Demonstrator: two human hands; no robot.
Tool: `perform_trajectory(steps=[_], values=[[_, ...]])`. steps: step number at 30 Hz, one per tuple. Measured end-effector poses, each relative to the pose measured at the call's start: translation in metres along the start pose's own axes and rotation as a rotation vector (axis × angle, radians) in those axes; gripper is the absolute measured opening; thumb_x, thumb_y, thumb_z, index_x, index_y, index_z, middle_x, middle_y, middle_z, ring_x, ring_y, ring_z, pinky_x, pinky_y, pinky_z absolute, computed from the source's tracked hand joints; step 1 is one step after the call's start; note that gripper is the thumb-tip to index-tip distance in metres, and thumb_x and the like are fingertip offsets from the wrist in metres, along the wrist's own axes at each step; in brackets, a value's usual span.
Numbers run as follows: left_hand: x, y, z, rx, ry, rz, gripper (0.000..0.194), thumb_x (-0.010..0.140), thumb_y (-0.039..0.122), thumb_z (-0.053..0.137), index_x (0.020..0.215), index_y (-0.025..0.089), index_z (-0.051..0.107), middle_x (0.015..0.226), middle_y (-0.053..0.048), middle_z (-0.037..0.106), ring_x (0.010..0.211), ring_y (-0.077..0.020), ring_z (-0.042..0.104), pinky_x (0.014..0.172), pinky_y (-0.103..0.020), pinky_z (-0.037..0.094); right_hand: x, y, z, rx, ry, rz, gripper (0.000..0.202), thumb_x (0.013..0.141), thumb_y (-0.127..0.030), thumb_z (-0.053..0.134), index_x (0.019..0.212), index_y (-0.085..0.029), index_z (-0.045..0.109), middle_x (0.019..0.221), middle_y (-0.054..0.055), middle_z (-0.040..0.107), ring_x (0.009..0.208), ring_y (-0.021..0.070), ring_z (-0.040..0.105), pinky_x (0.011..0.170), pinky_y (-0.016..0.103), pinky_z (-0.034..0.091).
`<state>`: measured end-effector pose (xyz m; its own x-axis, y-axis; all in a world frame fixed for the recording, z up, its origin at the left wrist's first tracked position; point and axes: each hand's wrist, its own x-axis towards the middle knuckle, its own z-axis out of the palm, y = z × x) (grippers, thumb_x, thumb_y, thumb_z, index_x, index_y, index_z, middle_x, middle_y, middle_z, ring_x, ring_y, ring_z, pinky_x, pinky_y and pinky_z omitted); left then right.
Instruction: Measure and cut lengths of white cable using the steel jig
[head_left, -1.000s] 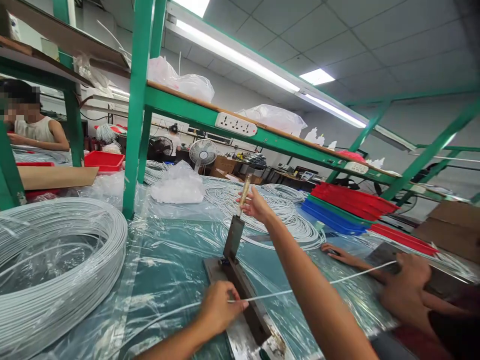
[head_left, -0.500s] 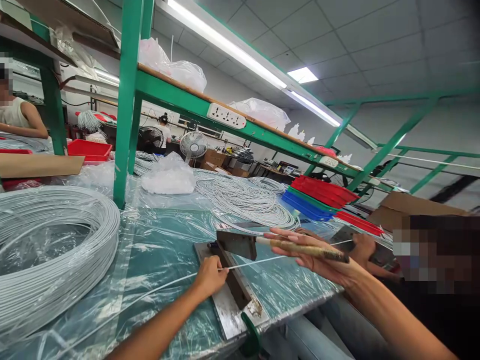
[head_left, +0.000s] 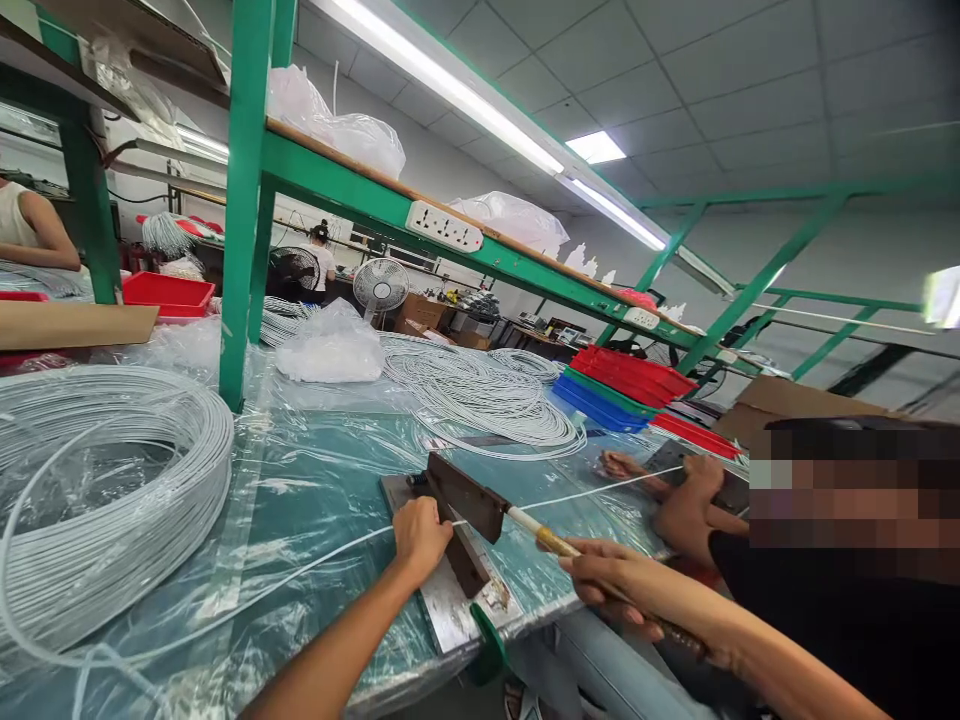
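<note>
A thin white cable (head_left: 322, 567) runs from the bottom left across the table to my left hand (head_left: 421, 538), which pinches it beside a lever cutter. Past the cutter the cable (head_left: 600, 489) continues right, up to a co-worker's hands. The cutter has a metal base plate (head_left: 448, 612) at the table's edge and a brown blade arm (head_left: 463, 493), raised at a slant. My right hand (head_left: 611, 583) is closed around the arm's long, worn handle (head_left: 557, 542). Part of the handle is hidden by my fingers and forearm.
A large coil of white cable (head_left: 199, 440) lies at left, and more loops (head_left: 487, 385) lie behind. Red and blue trays (head_left: 607, 400) are stacked at the back right. A green post (head_left: 244, 250) rises from the table. A co-worker's hand (head_left: 701, 485) is close on the right.
My right hand has gone from flat, spread fingers against the handle to a grip lower down. The handle end of the cutter has dipped. The co-worker's hands have shifted left.
</note>
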<state>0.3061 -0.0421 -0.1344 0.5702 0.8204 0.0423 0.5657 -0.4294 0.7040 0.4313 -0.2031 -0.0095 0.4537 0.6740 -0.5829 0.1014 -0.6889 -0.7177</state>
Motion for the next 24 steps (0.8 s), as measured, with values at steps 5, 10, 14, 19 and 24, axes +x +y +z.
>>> perform_trajectory(steps=[5, 10, 14, 19, 24], values=[[0.0, 0.002, 0.0, 0.031, 0.007, 0.011, 0.011, 0.077, 0.028, 0.058, 0.073, 0.018, 0.059, 0.077, -0.004, 0.066, 0.079, -0.0204, 0.061, 0.06, -0.026, 0.035, 0.001, 0.021, 0.011, -0.089, -0.042, 0.028, 0.034, 0.071, -0.043, 0.055, 0.092, -0.019, 0.044, 0.046, -0.011, 0.034, 0.03, 0.0019, 0.022, 0.026, 0.012, 0.018], [-0.001, 0.002, -0.001, 0.037, 0.006, 0.007, 0.011, 0.076, 0.028, 0.058, 0.073, 0.018, 0.06, 0.077, -0.004, 0.066, 0.078, -0.0202, 0.062, 0.059, -0.026, 0.035, 0.001, 0.034, 0.021, -0.236, 0.011, -0.097, 0.038, 0.065, -0.053, 0.055, 0.073, -0.021, 0.036, 0.045, -0.012, 0.027, 0.03, 0.0017, 0.015, 0.028, 0.016, 0.011], [-0.001, 0.003, -0.001, 0.034, 0.011, 0.003, 0.009, 0.076, 0.026, 0.057, 0.072, 0.018, 0.06, 0.078, -0.004, 0.066, 0.079, -0.0199, 0.061, 0.059, -0.026, 0.034, -0.003, 0.034, 0.023, -0.2, 0.005, -0.197, 0.036, 0.064, -0.052, 0.054, 0.071, -0.021, 0.038, 0.044, -0.012, 0.021, 0.033, 0.0032, 0.012, 0.032, 0.02, 0.009], [-0.001, 0.003, 0.002, -0.002, 0.019, -0.003, 0.01, 0.075, 0.025, 0.058, 0.068, 0.018, 0.059, 0.074, -0.003, 0.065, 0.077, -0.0195, 0.061, 0.058, -0.026, 0.033, 0.008, 0.056, 0.02, -0.251, 0.109, -0.353, 0.025, 0.066, -0.043, 0.055, 0.069, -0.019, 0.047, 0.052, -0.006, 0.035, 0.047, 0.0085, 0.033, 0.045, 0.021, 0.031], [0.0, -0.005, 0.004, -0.13, 0.043, -0.013, 0.013, 0.071, 0.022, 0.061, 0.061, 0.017, 0.054, 0.064, -0.001, 0.058, 0.068, -0.0176, 0.056, 0.055, -0.025, 0.026, 0.048, 0.126, 0.049, -0.213, 0.293, -0.457, 0.037, 0.062, -0.054, 0.051, 0.075, -0.02, 0.058, 0.078, 0.008, 0.059, 0.082, 0.0277, 0.055, 0.081, 0.04, 0.044]])
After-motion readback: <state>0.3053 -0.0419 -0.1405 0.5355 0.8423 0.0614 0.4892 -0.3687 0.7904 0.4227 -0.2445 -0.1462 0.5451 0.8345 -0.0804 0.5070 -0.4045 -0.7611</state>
